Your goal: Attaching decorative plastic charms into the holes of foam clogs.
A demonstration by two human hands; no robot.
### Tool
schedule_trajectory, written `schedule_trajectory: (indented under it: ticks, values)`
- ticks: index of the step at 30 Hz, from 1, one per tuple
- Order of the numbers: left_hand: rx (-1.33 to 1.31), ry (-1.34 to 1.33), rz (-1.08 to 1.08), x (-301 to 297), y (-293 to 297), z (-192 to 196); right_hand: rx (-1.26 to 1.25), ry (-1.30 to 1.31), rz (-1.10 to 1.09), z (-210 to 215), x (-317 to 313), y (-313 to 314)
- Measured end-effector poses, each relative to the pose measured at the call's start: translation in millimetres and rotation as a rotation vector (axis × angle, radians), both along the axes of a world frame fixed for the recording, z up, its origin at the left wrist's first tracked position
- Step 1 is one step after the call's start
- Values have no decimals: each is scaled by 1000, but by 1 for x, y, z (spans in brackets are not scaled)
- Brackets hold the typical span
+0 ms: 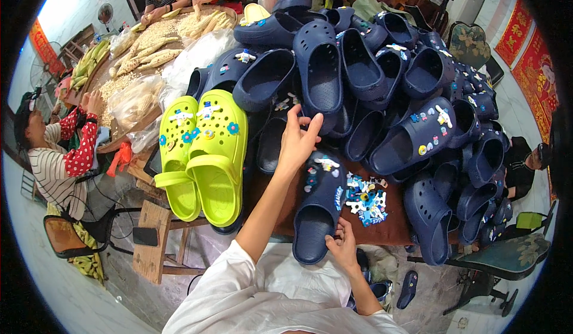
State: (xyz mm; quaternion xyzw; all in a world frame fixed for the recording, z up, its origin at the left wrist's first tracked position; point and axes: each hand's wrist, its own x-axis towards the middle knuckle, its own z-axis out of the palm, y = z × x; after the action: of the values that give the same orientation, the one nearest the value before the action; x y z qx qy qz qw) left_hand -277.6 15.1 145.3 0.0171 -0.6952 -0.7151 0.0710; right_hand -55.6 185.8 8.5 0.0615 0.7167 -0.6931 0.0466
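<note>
At the far left a person in a striped top with red dotted sleeves (57, 155) is sitting by a table of corn (143, 48), well apart from the work in hand. Next, a lime pair of clogs (206, 155) is lying side by side on the table edge, already dressed with small charms. Right of them the left hand (298, 140) is reaching up, fingers spread and gripping nothing, its tips just touching the foot of the navy clog pile (370, 77). Below it a single navy clog (319, 209) is lying toe-up on the brown table (394, 229), a few charms on its upper. The right hand (343, 244) is resting against that clog's heel side, fingers curled at its rim; whether it is pinching anything I cannot tell. Just right of the clog a heap of blue-and-white charms (365, 198) is lying loose.

Judging by this, the step seems to be decorating the clog, with the left hand going for another from the pile. The next move is likely calling for a firm grip on one clog without toppling its neighbours
</note>
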Motion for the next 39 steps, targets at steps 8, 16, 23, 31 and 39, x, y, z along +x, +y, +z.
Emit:
schedule_trajectory:
  ticks: [8,16,23,31,39]
  values:
    - [320,-42,-29,-43,19,-8,189,91,14,9,0,-3]
    - [371,3,-123,-30,10,-16,295,61,-61,-5,-4,-1]
    - [324,33,-107,42,-11,-32,275,160,-87,-1,3,9]
    - [296,-174,-233,137,-48,-73,214,166,-185,5,24,13]
    - [-3,-312,-82,240,-61,-138,276,355,-316,4,19,6]
